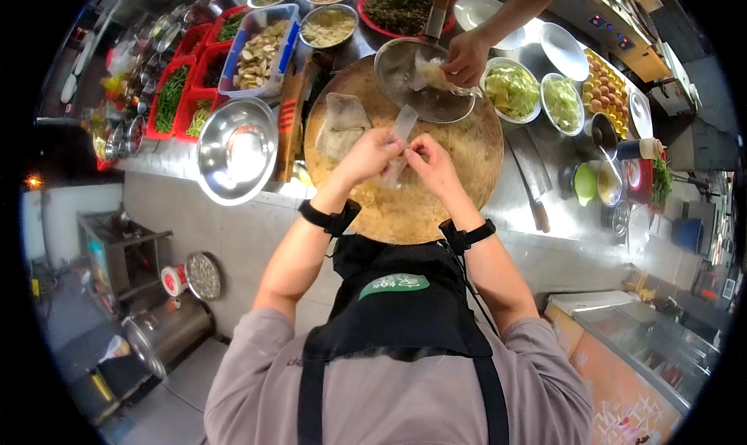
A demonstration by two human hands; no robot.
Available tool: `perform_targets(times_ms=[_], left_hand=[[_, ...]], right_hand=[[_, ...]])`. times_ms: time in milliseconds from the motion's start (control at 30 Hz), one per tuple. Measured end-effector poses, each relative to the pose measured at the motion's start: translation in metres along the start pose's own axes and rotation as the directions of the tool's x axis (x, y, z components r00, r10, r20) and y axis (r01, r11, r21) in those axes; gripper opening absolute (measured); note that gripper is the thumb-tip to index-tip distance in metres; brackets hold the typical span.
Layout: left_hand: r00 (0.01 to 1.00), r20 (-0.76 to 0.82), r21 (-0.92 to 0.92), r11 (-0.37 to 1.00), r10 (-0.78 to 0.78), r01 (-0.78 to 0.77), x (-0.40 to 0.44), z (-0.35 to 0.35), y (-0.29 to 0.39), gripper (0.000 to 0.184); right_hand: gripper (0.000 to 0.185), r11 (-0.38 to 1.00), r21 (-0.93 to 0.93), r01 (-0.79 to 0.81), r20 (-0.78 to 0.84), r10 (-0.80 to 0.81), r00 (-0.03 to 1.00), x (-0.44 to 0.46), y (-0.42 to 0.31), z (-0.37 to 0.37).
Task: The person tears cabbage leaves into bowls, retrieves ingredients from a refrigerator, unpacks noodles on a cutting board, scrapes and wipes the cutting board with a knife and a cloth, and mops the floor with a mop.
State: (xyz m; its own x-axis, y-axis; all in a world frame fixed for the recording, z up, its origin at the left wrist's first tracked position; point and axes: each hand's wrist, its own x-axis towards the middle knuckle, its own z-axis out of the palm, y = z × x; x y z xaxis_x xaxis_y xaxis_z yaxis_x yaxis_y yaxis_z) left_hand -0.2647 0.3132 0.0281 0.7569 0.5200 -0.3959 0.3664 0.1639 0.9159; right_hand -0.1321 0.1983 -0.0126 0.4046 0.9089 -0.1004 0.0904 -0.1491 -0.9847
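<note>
My left hand (pixel 376 154) is closed in a pinch on a translucent, whitish strip (pixel 405 123) that looks like thin plastic. The fingers of my right hand (pixel 430 165) pinch the same strip lower down, close beside the left. Both hands are above a round wooden chopping board (pixel 459 184). Left of them, a folded, damp-looking pale cloth (pixel 343 124) lies on the board. Just beyond my hands, a round metal pan (pixel 393 71) with a long handle rests over the board's far edge. Another person's hand (pixel 467 58) holds a limp, pale translucent thing (pixel 429 73) over that pan.
A cleaver (pixel 529 171) lies right of the board. To the left stand a steel bowl (pixel 237 151), a blue-rimmed tub of sliced food (pixel 261 54) and red baskets of vegetables (pixel 173 95). Bowls of cut greens (pixel 511 91) and an egg tray (pixel 605 93) are at the right.
</note>
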Motion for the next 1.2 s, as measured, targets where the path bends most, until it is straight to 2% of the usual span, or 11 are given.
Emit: perform_targets(times_ms=[133, 333, 433, 500, 700, 767, 867, 967, 1000, 1033, 1200], left_hand=[[0.999, 0.025, -0.113, 0.993, 0.027, -0.024, -0.002, 0.000, -0.004, 0.014], [0.999, -0.040, 0.101, 0.994, -0.027, 0.031, -0.010, -0.001, 0.000, 0.018], [0.992, -0.123, 0.290, 0.957, 0.010, 0.027, -0.007, 0.001, -0.010, 0.021], [0.903, -0.237, 0.779, 0.626, 0.359, -0.044, 0.000, 0.009, -0.026, 0.022], [0.907, -0.366, 0.725, 0.675, 0.209, 0.137, -0.002, 0.006, -0.023, 0.020], [0.866, -0.412, 0.634, 0.772, 0.285, 0.047, -0.008, -0.005, -0.028, 0.018], [0.800, -0.488, 0.533, 0.845, 0.348, -0.043, -0.015, -0.002, -0.043, 0.012], [0.834, -0.494, 0.165, 0.968, 0.246, -0.188, -0.017, 0.001, -0.033, 0.008], [0.906, -0.387, 0.035, 0.984, 0.174, -0.174, -0.029, 0.001, -0.008, 0.008], [0.957, -0.269, -0.099, 0.986, 0.107, -0.138, -0.042, 0.003, 0.019, 0.007], [0.956, -0.072, -0.286, 0.913, 0.283, -0.292, -0.035, 0.024, 0.103, 0.009]], right_hand=[[0.017, 0.979, -0.205, 0.019, -0.001, -0.019, 1.000, 0.006, -0.001, 0.000], [0.016, 0.890, -0.442, 0.107, -0.025, -0.132, 0.991, 0.003, -0.019, 0.002], [0.012, 0.804, -0.591, 0.062, 0.045, -0.044, 0.998, 0.001, -0.019, 0.007], [0.011, 0.815, -0.578, 0.042, 0.042, -0.022, 0.999, 0.006, -0.004, 0.017], [0.012, 0.756, -0.645, -0.112, -0.084, 0.076, 0.994, 0.007, -0.025, 0.021], [0.013, 0.770, -0.626, -0.123, -0.108, 0.071, 0.992, 0.007, -0.017, 0.014], [0.013, 0.874, -0.424, -0.236, -0.109, 0.210, 0.972, 0.001, 0.009, 0.005], [0.012, 0.960, -0.226, -0.166, -0.057, 0.157, 0.986, -0.014, 0.020, -0.015], [0.017, 0.994, 0.062, -0.092, 0.053, 0.089, 0.995, -0.023, 0.019, -0.033], [0.024, 0.937, 0.347, -0.049, 0.149, -0.003, 0.989, -0.030, 0.015, -0.045], [0.067, 0.618, 0.771, -0.152, 0.125, 0.088, 0.988, -0.033, 0.001, -0.059]])
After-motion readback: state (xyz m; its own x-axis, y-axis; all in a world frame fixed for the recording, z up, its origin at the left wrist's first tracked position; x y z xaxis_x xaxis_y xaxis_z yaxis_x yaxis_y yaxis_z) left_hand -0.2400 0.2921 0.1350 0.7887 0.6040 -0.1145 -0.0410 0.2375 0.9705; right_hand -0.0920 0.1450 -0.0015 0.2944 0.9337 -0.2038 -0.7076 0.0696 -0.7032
